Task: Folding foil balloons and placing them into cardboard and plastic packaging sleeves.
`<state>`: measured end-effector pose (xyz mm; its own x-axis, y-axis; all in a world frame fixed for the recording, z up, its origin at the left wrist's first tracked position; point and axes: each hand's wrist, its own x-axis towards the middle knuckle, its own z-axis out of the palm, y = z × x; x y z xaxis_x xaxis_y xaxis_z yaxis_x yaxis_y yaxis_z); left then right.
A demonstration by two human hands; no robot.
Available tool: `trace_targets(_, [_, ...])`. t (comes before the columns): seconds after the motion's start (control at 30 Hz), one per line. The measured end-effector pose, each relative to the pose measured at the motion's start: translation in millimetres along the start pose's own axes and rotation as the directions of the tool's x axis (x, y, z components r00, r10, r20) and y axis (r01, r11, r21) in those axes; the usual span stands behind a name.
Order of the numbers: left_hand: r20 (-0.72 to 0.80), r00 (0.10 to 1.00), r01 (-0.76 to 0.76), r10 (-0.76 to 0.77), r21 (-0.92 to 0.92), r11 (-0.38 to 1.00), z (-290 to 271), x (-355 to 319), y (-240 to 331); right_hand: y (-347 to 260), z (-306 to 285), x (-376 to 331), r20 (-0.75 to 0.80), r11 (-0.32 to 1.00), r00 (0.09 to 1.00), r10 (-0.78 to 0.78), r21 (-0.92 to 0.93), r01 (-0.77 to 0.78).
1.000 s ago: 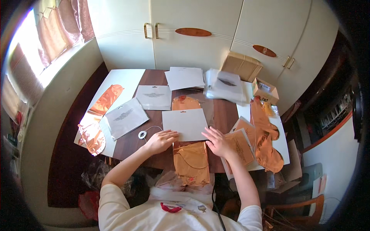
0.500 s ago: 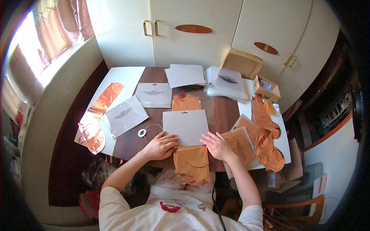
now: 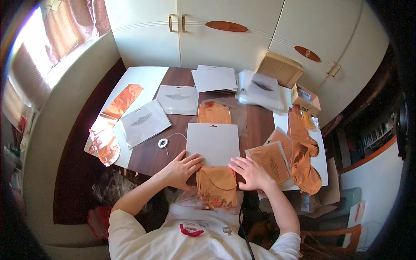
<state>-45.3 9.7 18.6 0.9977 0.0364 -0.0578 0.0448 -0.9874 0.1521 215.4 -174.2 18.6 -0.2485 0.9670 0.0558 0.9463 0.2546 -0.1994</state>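
A white card (image 3: 212, 145) with a hang slot lies on a flat copper-coloured foil balloon (image 3: 214, 114). The balloon shows beyond the card's far edge, and its near part hangs over the table's front edge toward my lap. My left hand (image 3: 183, 170) rests by the card's near left corner, fingers extended onto it and thumb spread below. At the near right corner lies my right hand (image 3: 252, 174), fingertips on the card's edge and the balloon. Both hands look open, with nothing gripped. A small white ribbon spool (image 3: 163, 143) sits left of the card, its loose end trailing toward it.
Left are two white packets (image 3: 145, 123) and a shiny foil balloon (image 3: 123, 102). Packed copper balloons (image 3: 269, 163) and a long foil balloon (image 3: 302, 151) lie right. Behind are white cards (image 3: 215, 79), clear bags (image 3: 261, 92) and cardboard boxes (image 3: 281, 69).
The whole view has shifted a little. Both hands and the card have come slightly toward me, and my left thumb now spreads lower, beside the balloon's hanging part.
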Motion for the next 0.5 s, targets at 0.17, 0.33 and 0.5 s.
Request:
trace_targets(0.17, [-0.011,0.999,0.036,-0.035,0.118,0.992,11,-5,16,-14,-4,-10,0.169,0.999,0.985,0.028,0.01,-0.03])
trace_targets(0.33, [-0.173,0.983,0.081,-0.063,0.098,0.992,25,-9,23,-27,19,-11,-0.092,0.997,0.995,0.028,-0.064,-0.034])
trace_targets(0.5, [-0.305,0.949,0.072,-0.08,-0.035,0.997,30,-5,17,-17,30,-4,-0.243,0.988,0.969,-0.038,-0.157,-0.001])
